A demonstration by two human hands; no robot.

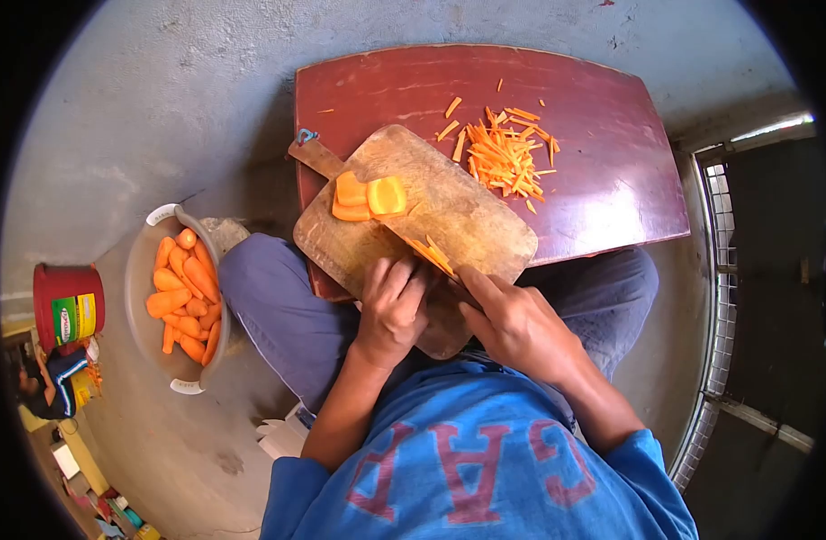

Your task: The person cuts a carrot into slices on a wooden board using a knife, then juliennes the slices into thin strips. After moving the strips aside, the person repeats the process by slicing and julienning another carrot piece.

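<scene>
blue shirt (476, 441) below, right hand (521, 324) gripping a knife (411, 246), left hand (392, 313) in a grip i cannot tell, carrot slabs (386, 195) look light, firm, slick, best held edgewise.

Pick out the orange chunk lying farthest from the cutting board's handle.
The squarish orange chunk, rightmost in the picture, with a broad, paler face turned up. The other chunks lie left of it, nearer the handle.

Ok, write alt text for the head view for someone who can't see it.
A person's right hand holds a knife with carrot strips along its blade, over a cutting board, the left hand curled nearby. Carrot pieces lie on the board, cut strips on the red table, whole carrots in a grey basin.
</scene>
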